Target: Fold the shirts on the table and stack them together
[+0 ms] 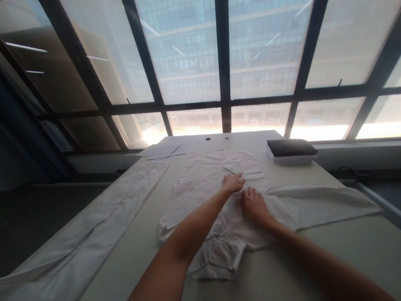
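A white long-sleeved garment [197,197] lies spread on the white table [261,281]. One sleeve [331,204] reaches out to the right, and a bunched, folded part [224,256] is at the near end. My left hand [234,183] rests on the middle of the cloth, fingers stretched and slightly apart, beside a short dark slanting line on the fabric. Just nearer and to the right, my right hand [255,204] lies flat on the garment near where the sleeve begins. My left forearm hides part of the cloth.
More white cloth [85,235] runs along the table's left edge. White paper sheets [161,150] lie at the far left. A stack of white folded items with a black one on top [291,147] sits at the right. Tall windows stand behind the table.
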Demonstrator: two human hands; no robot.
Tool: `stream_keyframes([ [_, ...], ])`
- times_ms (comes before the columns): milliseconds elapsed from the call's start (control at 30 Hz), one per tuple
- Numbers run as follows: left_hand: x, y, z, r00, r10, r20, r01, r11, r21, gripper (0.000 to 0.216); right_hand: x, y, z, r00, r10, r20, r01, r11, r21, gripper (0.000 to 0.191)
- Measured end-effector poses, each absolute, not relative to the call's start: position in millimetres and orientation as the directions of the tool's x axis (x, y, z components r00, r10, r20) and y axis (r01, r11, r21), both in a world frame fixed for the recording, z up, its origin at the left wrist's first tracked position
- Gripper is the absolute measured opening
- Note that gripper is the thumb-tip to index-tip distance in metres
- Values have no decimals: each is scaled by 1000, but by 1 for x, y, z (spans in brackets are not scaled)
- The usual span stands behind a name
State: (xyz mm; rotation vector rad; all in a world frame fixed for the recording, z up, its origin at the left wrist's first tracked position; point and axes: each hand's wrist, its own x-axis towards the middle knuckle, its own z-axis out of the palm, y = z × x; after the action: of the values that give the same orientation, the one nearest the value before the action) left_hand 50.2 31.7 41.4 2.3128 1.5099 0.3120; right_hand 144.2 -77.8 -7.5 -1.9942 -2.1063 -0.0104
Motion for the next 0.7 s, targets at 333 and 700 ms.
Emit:
stream_keyframes([
  [333, 54, 51, 35, 340, 930, 141, 749, -359, 557, 40, 148, -84, -12, -49, 979, 200, 980, 86, -181, 51],
  [700, -283, 73, 182, -117, 896, 429, 848, -134, 512, 66, 142, -88, -13, -31, 982, 184, 982, 65, -178, 53],
])
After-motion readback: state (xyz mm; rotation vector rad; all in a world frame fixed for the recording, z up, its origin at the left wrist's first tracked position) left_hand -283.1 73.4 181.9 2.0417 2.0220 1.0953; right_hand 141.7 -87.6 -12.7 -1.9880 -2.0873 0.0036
